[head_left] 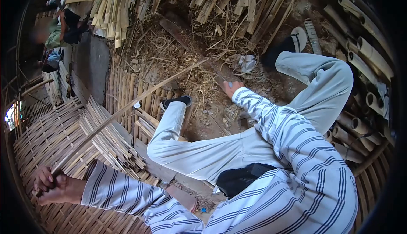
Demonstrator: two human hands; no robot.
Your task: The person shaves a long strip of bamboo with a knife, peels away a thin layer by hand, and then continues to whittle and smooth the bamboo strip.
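Observation:
My left hand (53,186), out at the far left, is closed around one end of a long bamboo strip (127,107). The strip slants up across the view to the middle of the floor. Near that far end it crosses over a long, flat, rust-brown blade (180,34). My right hand (232,88) is closed at the blade's near end, low over the floor between my legs; the grip itself is mostly hidden by the fingers. Bamboo shavings (203,81) lie thick around the blade and the strip's far end.
Split bamboo strips (114,9) are heaped along the top. Cut bamboo poles (369,52) are stacked at the right. Woven bamboo matting (46,132) and a strip bundle (106,132) lie at the left. A crumpled wrapper (246,63) is near my right foot. Another person (55,35) sits upper left.

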